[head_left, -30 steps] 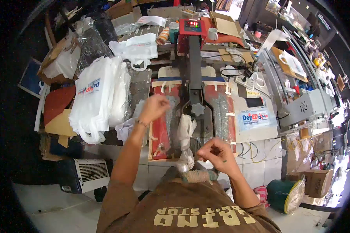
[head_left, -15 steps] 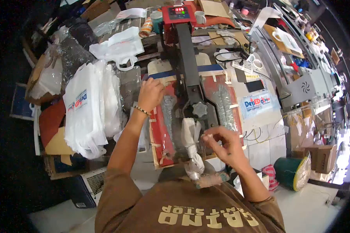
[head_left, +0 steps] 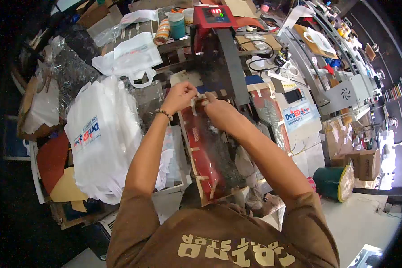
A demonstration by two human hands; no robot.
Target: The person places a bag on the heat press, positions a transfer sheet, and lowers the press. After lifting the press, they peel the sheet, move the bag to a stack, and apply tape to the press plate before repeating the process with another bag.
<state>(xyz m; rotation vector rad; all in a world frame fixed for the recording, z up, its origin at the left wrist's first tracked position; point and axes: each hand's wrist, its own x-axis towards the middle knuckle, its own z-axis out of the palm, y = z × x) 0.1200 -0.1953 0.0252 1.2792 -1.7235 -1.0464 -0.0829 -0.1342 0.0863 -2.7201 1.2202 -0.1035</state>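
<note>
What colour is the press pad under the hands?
Red; the pad shows best in the head view.

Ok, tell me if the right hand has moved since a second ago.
Yes. The right hand went from the near edge of the red pad to its far edge, beside the left hand.

Left side: stack of white printed bags [head_left: 100, 138], logos facing up.
Behind stack: loose white handled bag [head_left: 131, 56].
Far shelf: teal cup [head_left: 177, 25] beside striped roll [head_left: 162, 31].
Right side: printed DepED sheet [head_left: 298, 115].
Floor, right: green bucket [head_left: 332, 183] near cardboard box [head_left: 366, 164].
</note>
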